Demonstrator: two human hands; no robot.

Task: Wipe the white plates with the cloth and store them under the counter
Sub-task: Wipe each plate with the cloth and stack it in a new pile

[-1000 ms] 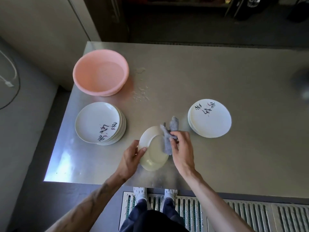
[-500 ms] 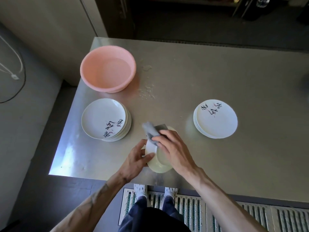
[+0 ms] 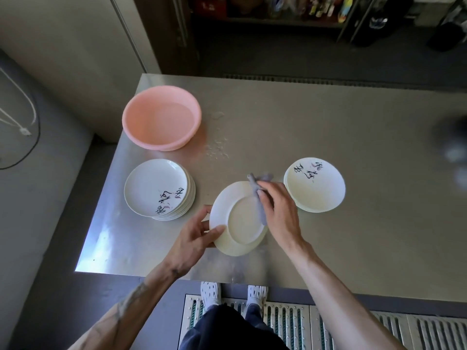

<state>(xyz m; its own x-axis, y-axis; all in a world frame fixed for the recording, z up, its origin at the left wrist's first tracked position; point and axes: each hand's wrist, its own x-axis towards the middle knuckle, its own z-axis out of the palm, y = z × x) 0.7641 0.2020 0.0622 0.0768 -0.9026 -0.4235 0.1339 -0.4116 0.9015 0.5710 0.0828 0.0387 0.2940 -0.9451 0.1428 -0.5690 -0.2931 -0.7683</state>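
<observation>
Plates like these were hard and smooth, and they would break if I dropped one. The plate (image 3: 240, 221) I held seemed light enough for one hand. I guessed it could be slippery if it was wet. So the rim was the best place to hold it, with my thumb on one side and my fingers on the other.

My left hand (image 3: 194, 236) did just that. It gripped the left rim, with the thumb on the bottom side. The plate was bottom side up and tilted. It was above the worktop (image 3: 328, 122), between the two piles.

My right hand (image 3: 278, 213) pinched the soft grey cloth (image 3: 257, 195) and pressed it on the far right part of the plate. The cloth was floppy and bunched up, so it needed a firm pinch.

The left pile (image 3: 156, 188) sat near the pink bowl (image 3: 161, 117). The right pile (image 3: 316, 188) sat just beside my right hand.

Half a second before, my right hand lay across the plate, and the cloth was at its far left edge. By this moment the cloth had gone over to the right, and much more of the plate showed. Both piles looked the same as before.
</observation>
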